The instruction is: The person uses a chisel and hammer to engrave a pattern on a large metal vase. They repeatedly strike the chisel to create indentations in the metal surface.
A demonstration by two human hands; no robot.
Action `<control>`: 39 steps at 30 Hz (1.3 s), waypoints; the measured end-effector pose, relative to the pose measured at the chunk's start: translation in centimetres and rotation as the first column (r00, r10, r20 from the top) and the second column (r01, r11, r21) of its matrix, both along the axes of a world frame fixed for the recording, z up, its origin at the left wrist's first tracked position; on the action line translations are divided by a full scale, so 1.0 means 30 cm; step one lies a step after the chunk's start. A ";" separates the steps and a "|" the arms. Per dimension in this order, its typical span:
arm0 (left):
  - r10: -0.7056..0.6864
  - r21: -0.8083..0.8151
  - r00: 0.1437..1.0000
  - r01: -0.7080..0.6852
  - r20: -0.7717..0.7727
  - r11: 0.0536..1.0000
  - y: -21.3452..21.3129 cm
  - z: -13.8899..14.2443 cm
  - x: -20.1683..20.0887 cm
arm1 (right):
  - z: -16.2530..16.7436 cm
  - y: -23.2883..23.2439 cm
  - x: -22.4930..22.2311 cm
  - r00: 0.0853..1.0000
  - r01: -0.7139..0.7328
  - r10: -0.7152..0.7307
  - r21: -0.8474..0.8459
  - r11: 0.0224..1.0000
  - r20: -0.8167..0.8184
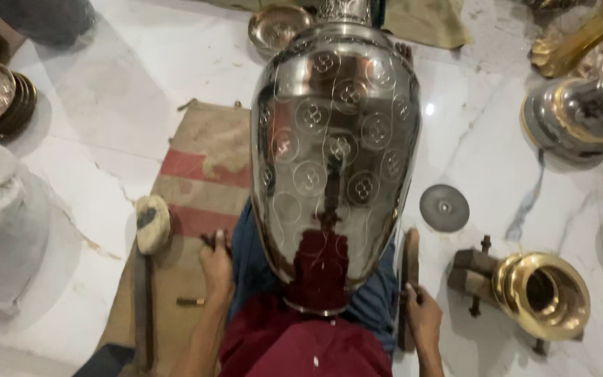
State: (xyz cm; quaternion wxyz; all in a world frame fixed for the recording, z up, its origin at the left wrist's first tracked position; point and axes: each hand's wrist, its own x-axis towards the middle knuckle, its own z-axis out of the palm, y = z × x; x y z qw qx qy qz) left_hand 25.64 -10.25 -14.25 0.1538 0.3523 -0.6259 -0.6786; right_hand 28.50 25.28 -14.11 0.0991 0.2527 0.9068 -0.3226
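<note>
— Where's the engraved metal vase [335, 160]?
— Centre, across the lap; insides hidden.
— Hands?
— Left hand [216, 269], seven o'clock, fingers curled onto the mat [204, 160]; right hand [421, 314], five o'clock, grips a wooden stick [409, 262].

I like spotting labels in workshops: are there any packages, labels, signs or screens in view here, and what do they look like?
None in view: no package, label, sign or screen.
The nearest thing to a marking is the ring pattern engraved on the large shiny metal vase, which lies between the left hand and right hand.
</note>
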 end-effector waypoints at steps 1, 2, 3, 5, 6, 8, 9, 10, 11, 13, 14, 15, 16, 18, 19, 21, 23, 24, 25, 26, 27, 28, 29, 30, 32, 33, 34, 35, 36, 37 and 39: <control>-0.023 -0.107 1.000 0.024 0.013 0.994 0.006 0.006 0.018 | 0.010 0.014 0.030 0.996 0.013 -0.025 0.129 0.992 0.087; -0.054 -0.192 0.998 0.051 -0.011 0.980 0.012 0.010 0.022 | 0.012 0.025 0.053 0.995 -0.054 0.032 0.230 0.972 0.099; -0.093 -0.281 0.994 0.073 -0.058 0.957 0.011 0.014 0.006 | 0.007 0.032 0.073 0.991 -0.118 0.092 0.324 0.939 0.094; -0.216 -0.476 0.962 0.114 -0.165 0.872 -0.002 0.040 -0.051 | -0.016 0.037 0.087 0.983 -0.180 0.150 0.357 0.916 0.109; -0.292 -0.568 0.939 0.141 -0.183 0.811 -0.009 0.061 -0.061 | -0.029 0.039 0.099 0.975 -0.194 0.151 0.301 0.934 0.161; -0.413 -0.583 0.885 0.222 -0.216 0.781 -0.013 0.119 -0.082 | -0.056 0.038 0.107 0.969 -0.209 0.166 0.248 0.946 0.183; -0.456 -0.514 0.852 0.279 -0.257 0.811 -0.011 0.156 -0.102 | -0.067 0.035 0.103 0.975 -0.205 0.175 0.253 0.945 0.136; -0.491 -0.442 0.817 0.337 -0.301 0.831 0.004 0.194 -0.127 | -0.074 0.033 0.098 0.979 -0.202 0.185 0.260 0.944 0.088; -0.519 -0.428 0.792 0.368 -0.320 0.826 0.026 0.231 -0.151 | -0.076 0.028 0.093 0.996 -0.058 0.050 0.102 0.993 0.079; -0.642 -0.434 0.688 0.492 -0.338 0.755 0.067 0.305 -0.197 | -0.068 0.019 0.082 0.970 0.231 -0.208 -0.216 0.949 0.127; -0.728 -0.449 0.600 0.578 -0.332 0.681 0.088 0.336 -0.215 | -0.065 0.019 0.084 0.967 0.253 -0.248 -0.355 0.900 0.060; -0.787 -0.455 0.562 0.648 -0.256 0.611 0.109 0.363 -0.228 | -0.063 0.021 0.094 0.954 0.263 -0.300 -0.489 0.832 0.001; -0.840 -0.456 0.511 0.714 -0.182 0.532 0.132 0.384 -0.245 | -0.058 0.021 0.102 0.930 0.257 -0.364 -0.613 0.747 -0.053; -0.908 -0.548 0.369 0.727 -0.198 0.414 0.175 0.416 -0.278 | -0.034 0.023 0.112 0.871 0.085 -0.271 -0.418 0.904 -0.410; -0.935 -0.587 0.297 0.728 -0.196 0.354 0.193 0.425 -0.290 | -0.020 0.023 0.124 0.808 0.019 -0.186 -0.290 0.957 -0.559; -0.978 -0.626 0.174 0.752 -0.117 0.209 0.227 0.434 -0.318 | 0.020 0.036 0.124 0.709 -0.132 -0.196 -0.400 0.907 -0.677; -0.997 -0.695 0.069 0.715 -0.038 0.076 0.253 0.437 -0.357 | 0.070 0.055 0.109 0.792 -0.159 -0.112 -0.380 0.911 -0.600; -1.000 -0.739 0.028 0.673 0.004 0.016 0.263 0.435 -0.371 | 0.097 0.060 0.113 0.829 -0.172 -0.070 -0.373 0.912 -0.555; -0.999 -0.778 -0.015 0.627 0.050 -0.048 0.273 0.432 -0.383 | 0.124 0.067 0.122 0.814 -0.165 -0.065 -0.335 0.928 -0.578; -0.997 -0.732 -0.013 0.679 0.071 -0.061 0.274 0.430 -0.393 | 0.150 0.071 0.125 0.795 -0.161 -0.054 -0.296 0.942 -0.604; -0.996 -0.676 -0.017 0.733 0.093 -0.076 0.275 0.428 -0.399 | 0.171 0.069 0.131 0.781 -0.149 -0.046 -0.258 0.954 -0.623; -0.993 -0.617 -0.027 0.782 0.114 -0.092 0.279 0.427 -0.406 | 0.191 0.073 0.126 0.816 -0.166 0.050 -0.151 0.974 -0.576; -0.994 -0.667 -0.064 0.737 0.091 -0.108 0.280 0.427 -0.410 | 0.209 0.079 0.117 0.841 -0.191 0.142 -0.042 0.981 -0.522; -0.993 -0.714 -0.101 0.690 0.069 -0.119 0.279 0.427 -0.413 | 0.224 0.084 0.109 0.862 -0.224 0.229 0.065 0.972 -0.451; -0.989 -0.714 -0.127 0.685 0.077 -0.143 0.277 0.428 -0.413 | 0.248 0.096 0.080 0.848 -0.351 0.437 0.301 0.887 -0.300; -0.986 -0.658 -0.126 0.735 0.108 -0.166 0.275 0.429 -0.414 | 0.259 0.103 0.065 0.830 -0.416 0.520 0.399 0.817 -0.201; -0.982 -0.596 -0.131 0.781 0.137 -0.187 0.274 0.430 -0.413 | 0.265 0.106 0.054 0.840 -0.412 0.514 0.408 0.814 -0.177; -0.981 -0.618 -0.126 0.763 0.144 -0.189 0.274 0.430 -0.412 | 0.274 0.111 0.043 0.848 -0.407 0.507 0.423 0.810 -0.156; -0.981 -0.643 -0.119 0.742 0.151 -0.189 0.273 0.429 -0.413 | 0.285 0.119 0.034 0.854 -0.400 0.501 0.439 0.804 -0.139; -0.981 -0.672 -0.109 0.716 0.161 -0.190 0.272 0.428 -0.415 | 0.295 0.124 0.026 0.841 -0.356 0.488 0.439 0.825 -0.235; -0.988 -0.762 -0.128 0.630 0.087 -0.149 0.273 0.423 -0.420 | 0.325 0.141 0.023 0.797 -0.273 0.446 0.416 0.867 -0.408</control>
